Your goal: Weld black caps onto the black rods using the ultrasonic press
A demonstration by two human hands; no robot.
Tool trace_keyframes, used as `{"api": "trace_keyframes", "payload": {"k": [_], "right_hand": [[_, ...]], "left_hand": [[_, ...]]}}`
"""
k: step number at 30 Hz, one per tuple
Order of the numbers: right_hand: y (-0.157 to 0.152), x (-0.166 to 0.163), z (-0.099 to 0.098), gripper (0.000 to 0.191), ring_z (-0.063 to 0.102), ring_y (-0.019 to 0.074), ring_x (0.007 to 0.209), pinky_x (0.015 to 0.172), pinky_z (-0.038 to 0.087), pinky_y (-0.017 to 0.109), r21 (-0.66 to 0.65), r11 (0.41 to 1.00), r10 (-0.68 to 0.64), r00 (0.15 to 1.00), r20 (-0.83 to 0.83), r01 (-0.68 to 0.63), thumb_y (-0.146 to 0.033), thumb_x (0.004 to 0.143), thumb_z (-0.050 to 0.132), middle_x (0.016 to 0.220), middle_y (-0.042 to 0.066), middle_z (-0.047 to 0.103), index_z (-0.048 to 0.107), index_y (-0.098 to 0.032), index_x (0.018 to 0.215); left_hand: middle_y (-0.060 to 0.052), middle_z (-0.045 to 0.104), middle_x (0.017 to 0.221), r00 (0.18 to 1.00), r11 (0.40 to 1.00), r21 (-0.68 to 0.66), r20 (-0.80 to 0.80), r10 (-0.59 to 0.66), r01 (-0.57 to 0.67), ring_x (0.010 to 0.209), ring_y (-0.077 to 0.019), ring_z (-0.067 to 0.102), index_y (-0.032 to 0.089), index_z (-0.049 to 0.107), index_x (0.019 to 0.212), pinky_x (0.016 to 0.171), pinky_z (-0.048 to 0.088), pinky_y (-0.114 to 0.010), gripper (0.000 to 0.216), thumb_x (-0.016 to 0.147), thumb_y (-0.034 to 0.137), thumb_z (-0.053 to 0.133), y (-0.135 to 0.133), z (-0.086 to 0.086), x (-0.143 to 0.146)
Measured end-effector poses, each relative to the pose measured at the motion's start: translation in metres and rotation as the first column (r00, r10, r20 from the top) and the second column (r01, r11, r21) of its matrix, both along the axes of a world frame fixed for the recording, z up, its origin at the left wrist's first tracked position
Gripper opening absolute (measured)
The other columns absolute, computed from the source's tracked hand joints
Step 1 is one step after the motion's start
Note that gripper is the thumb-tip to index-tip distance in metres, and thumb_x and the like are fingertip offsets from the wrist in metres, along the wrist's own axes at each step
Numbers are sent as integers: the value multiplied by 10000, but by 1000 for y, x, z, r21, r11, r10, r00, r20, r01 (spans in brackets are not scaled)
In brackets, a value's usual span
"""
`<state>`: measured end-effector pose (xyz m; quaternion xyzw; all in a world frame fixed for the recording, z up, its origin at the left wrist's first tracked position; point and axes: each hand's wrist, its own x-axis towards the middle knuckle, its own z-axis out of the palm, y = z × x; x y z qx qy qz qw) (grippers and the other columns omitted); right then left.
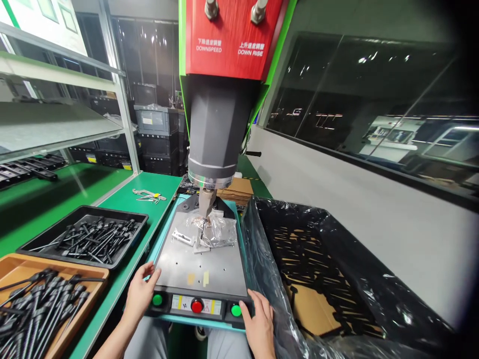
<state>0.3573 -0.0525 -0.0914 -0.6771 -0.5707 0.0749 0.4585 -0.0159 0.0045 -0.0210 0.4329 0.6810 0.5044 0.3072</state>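
My left hand (140, 289) is at the left front corner of the machine's metal base plate (179, 274), beside the left green button (157, 299). Its fingers are apart and hold nothing. At the opposite corner, my right hand (259, 319) has its thumb at the edge of the right green button (236, 310); I cannot tell whether it presses. Those fingers are spread and empty too. A red button (196, 305) sits between the green ones. Farther back, the press head's metal tip (206, 202) points down over a small fixture (201, 245) with clear plastic film (221, 229) around it.
Left, on the green bench (160, 182), a black tray (139, 238) and an orange tray (98, 273) hold black rod-like parts. Pliers (148, 194) lie behind. To the right, a box lined with black plastic (262, 249) holds cardboard (312, 309) and dark parts.
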Motion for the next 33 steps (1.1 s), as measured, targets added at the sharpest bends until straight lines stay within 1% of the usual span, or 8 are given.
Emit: {"api": "trace_keyframes", "payload": {"k": [2, 4, 7, 10, 17, 23, 28, 33], "right_hand": [[-4, 2, -15, 616, 543, 390, 1131, 974, 416, 567, 0, 1000, -16, 996, 83, 16, -655, 845, 512, 1228, 174, 587, 612, -185, 1230], [-7, 1, -28, 641, 525, 388, 1172, 989, 419, 559, -61, 998, 1, 998, 70, 4, -623, 867, 500, 1274, 169, 554, 522, -192, 1341], [-8, 0, -40, 632, 498, 362, 1241, 1032, 411, 518, -148, 988, 34, 999, 0, -34, -548, 903, 482, 1316, 147, 523, 398, -220, 1437], [-10, 2, -44, 625, 490, 344, 1269, 1053, 406, 487, -180, 981, 62, 997, -38, -68, -509, 907, 487, 1345, 120, 503, 356, -261, 1465], [-10, 0, -50, 631, 459, 362, 1301, 1065, 387, 508, -189, 981, 31, 999, -10, -33, -490, 912, 461, 1370, 140, 482, 335, -246, 1481], [-15, 3, -39, 684, 431, 324, 1347, 1084, 384, 451, -219, 971, 79, 995, -57, -90, -528, 886, 527, 1437, 85, 458, 306, -321, 1499], [-18, 5, -29, 710, 374, 295, 1390, 1117, 339, 433, -252, 958, 104, 986, -134, -136, -514, 886, 530, 1475, 96, 421, 284, -289, 1512], [-18, 3, -32, 725, 371, 290, 1391, 1098, 366, 434, -242, 959, 100, 974, -204, -149, -526, 874, 539, 1489, 104, 408, 291, -279, 1509]], "left_hand": [[-164, 644, 1194, 984, 1000, 17, -177, 24, -21, 1153, -340, 595, 131, 612, 1164, 1013, 460, -480, 670, 685, 598, 648, -16, -14, -12], [-163, 626, 1239, 959, 1000, 9, -282, 9, -6, 1198, -368, 564, 142, 607, 1182, 1041, 435, -505, 714, 644, 607, 665, -30, -30, -20], [-148, 633, 1255, 960, 994, -62, -261, -99, 86, 1202, -379, 567, 162, 596, 1196, 1032, 445, -507, 727, 620, 597, 688, -42, -55, -24], [-130, 636, 1261, 969, 987, -95, -200, -148, 131, 1191, -365, 580, 182, 582, 1213, 999, 474, -477, 695, 649, 574, 682, -42, -69, -25], [-156, 649, 1214, 969, 972, -199, -185, -165, 127, 1176, -381, 582, 143, 565, 1205, 1038, 430, -488, 758, 581, 541, 730, -30, -59, -28], [-175, 596, 1294, 974, 966, -160, -76, -215, 201, 1251, -378, 526, 132, 553, 1204, 1099, 378, -487, 819, 548, 577, 760, -33, -59, -30], [-171, 593, 1304, 983, 976, -133, -41, -181, 174, 1274, -376, 508, 130, 557, 1225, 1125, 347, -491, 832, 560, 582, 766, -34, -70, -28], [-160, 639, 1257, 984, 975, -139, 56, -167, 174, 1255, -374, 533, 128, 594, 1197, 1110, 382, -479, 789, 572, 575, 772, -34, -63, -27]]}}
